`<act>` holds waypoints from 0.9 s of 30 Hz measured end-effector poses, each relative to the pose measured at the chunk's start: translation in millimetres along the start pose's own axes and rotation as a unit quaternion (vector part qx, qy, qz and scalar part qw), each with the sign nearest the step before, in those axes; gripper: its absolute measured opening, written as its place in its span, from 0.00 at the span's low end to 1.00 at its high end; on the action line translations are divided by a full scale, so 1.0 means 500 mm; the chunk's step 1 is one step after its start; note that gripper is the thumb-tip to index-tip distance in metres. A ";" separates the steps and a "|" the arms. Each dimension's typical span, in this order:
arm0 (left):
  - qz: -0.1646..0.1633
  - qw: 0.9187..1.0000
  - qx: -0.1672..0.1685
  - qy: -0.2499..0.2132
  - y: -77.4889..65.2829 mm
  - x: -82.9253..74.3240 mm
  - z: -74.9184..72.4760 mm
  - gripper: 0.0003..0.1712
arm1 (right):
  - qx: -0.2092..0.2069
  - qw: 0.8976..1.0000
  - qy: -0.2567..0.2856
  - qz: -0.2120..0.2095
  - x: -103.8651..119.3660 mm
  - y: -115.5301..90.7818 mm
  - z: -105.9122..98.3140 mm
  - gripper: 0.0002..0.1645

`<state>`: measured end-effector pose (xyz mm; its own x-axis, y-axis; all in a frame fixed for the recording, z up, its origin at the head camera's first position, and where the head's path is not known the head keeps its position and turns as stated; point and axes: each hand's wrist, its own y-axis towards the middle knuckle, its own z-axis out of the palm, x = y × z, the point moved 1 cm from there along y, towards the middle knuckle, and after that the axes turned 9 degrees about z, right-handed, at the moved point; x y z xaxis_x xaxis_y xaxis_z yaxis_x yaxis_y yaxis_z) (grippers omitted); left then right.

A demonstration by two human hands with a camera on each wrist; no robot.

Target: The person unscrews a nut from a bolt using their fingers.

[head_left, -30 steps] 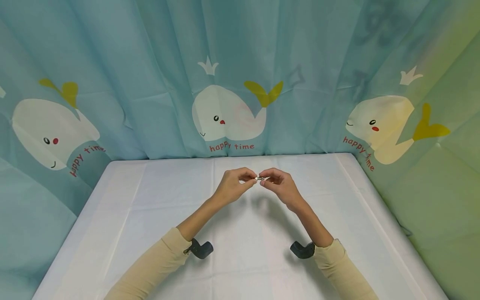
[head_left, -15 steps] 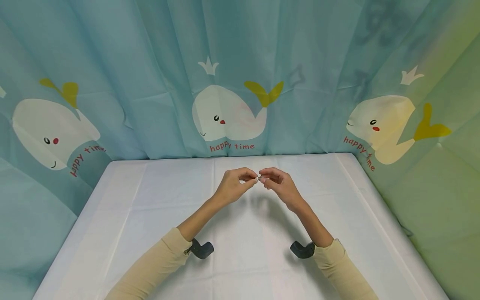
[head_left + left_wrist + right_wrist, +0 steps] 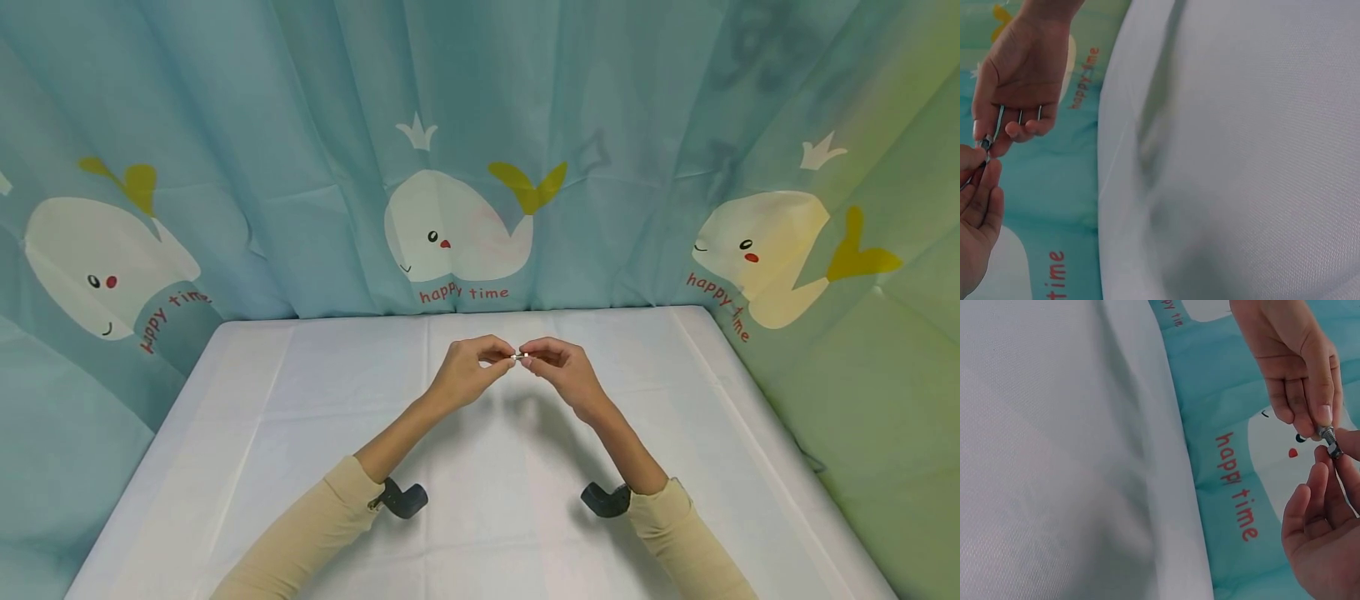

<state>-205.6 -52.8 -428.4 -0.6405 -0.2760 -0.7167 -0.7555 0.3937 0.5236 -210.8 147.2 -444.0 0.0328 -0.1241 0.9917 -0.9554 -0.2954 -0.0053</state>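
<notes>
Both hands are raised over the far half of the table with their fingertips almost meeting. My left hand [image 3: 463, 372] pinches one end of a small silver bolt [image 3: 1329, 434] between thumb and fingers. Threads show along the bolt's shank in the right wrist view. On its other end sits a hex nut [image 3: 1335, 450], pinched by the thumb and fingertips of my right hand [image 3: 564, 372]. The bolt's left end is covered by the left fingertips. In the left wrist view, the fingers hide most of the metal.
A white cloth covers the table [image 3: 480, 500]. Behind its far edge hangs a blue-green curtain [image 3: 315, 167] printed with whales, continuing round both sides. A black curved wrist mount [image 3: 405, 500] extends from each beige sleeve [image 3: 315, 525].
The right fingertips slid slightly left over the metal half a second ago, then shifted back right, showing more of it again. The left hand has stayed in place.
</notes>
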 end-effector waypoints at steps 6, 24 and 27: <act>-0.008 1.000 0.002 0.006 -0.002 0.001 0.000 0.04 | 0.003 1.000 -0.019 -0.012 0.001 -0.001 0.002 0.14; 0.002 1.000 0.002 -0.002 0.000 0.001 0.003 0.05 | -0.009 1.000 -0.021 0.008 0.002 0.003 -0.002 0.17; 0.001 1.000 0.003 -0.002 0.000 -0.001 0.003 0.04 | -0.010 0.999 -0.028 0.026 0.000 0.002 -0.005 0.16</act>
<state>-205.2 -51.2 -428.9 -0.6420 -0.2721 -0.7167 -0.7529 0.4000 0.5226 -212.6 149.1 -443.8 -0.0011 -0.1915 0.9815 -0.9621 -0.2675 -0.0533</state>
